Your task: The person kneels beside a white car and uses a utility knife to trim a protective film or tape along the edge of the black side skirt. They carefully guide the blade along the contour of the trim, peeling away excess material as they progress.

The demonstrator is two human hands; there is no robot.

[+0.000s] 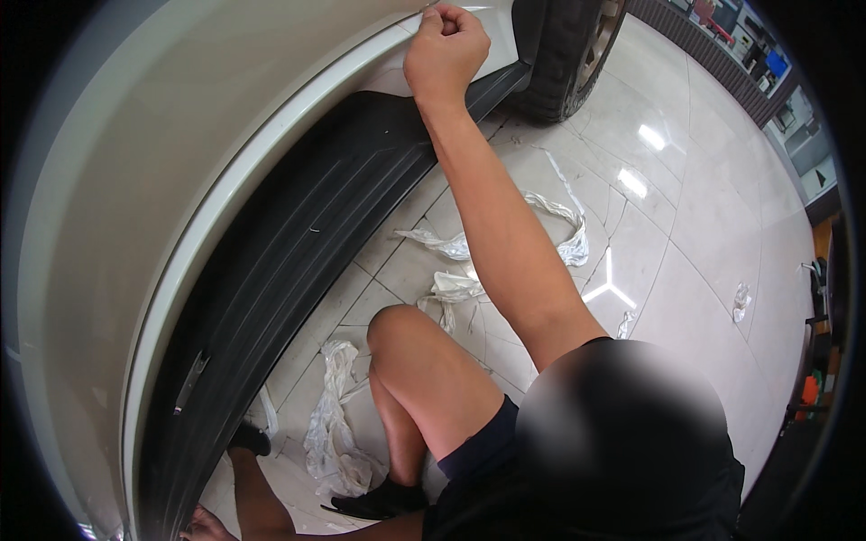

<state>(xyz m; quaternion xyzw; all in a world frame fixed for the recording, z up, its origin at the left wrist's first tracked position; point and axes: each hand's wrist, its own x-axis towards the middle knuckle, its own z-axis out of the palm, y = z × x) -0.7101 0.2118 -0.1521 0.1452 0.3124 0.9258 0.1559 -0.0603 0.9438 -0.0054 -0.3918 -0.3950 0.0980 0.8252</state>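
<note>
My right hand (pixel 448 52) is raised at the top of the view, beside the glossy white sill trim (pixel 271 122) near the wheel. Its thumb and fingers are closed in a pinch; anything between them is too small to make out. Low at the left, my left hand (pixel 207 526) is at the near end of the black running board (pixel 307 198). Its fingers look curled, but the lower edge of the view cuts the hand off, and what it grips is hidden. Between my hands stretch the trim and the board, below the pale car body (pixel 135 135).
Crumpled whitish film (pixel 334 419) lies on the tiled floor (pixel 704 243) near my knee, with another strip (pixel 570 239) beyond my right forearm. A tyre (pixel 564 68) stands past the running board. Shelving with assorted items (pixel 762 59) lines the far right.
</note>
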